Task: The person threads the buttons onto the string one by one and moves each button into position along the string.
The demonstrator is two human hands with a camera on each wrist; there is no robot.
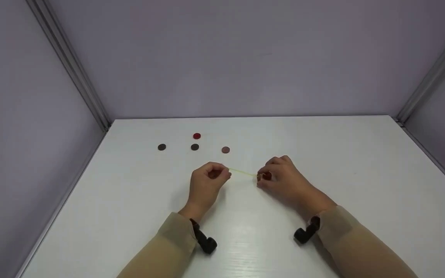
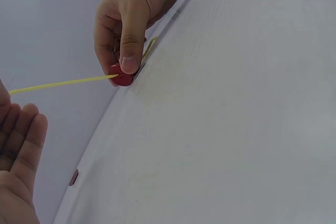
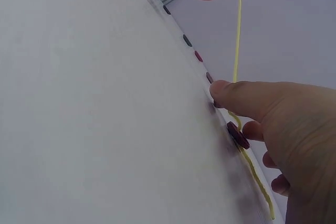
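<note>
Near the middle of the tabletop (image 1: 323, 154) the two hands work close together with a thin yellow string (image 1: 242, 172) stretched between them. The left hand (image 1: 206, 181) has its fingers curled, pinching one end of the string; the right hand (image 1: 284, 179) pinches a red button (image 1: 267, 176) against the tabletop, with the string meeting it and the loose tail trailing back under the palm. Whether the string already passes through a hole I cannot tell from these views. Four more buttons lie nearer the far edge: a red one (image 1: 196, 136), two dark ones (image 1: 162, 147) (image 1: 194, 147) and a brownish one (image 1: 225, 150). The risk, as I judge it, is the pull: too sharp a tug from the left could draw the short tail out of the button, or flip the button from under the thumb (image 2: 131, 59), since it is held only by a light press.
</note>
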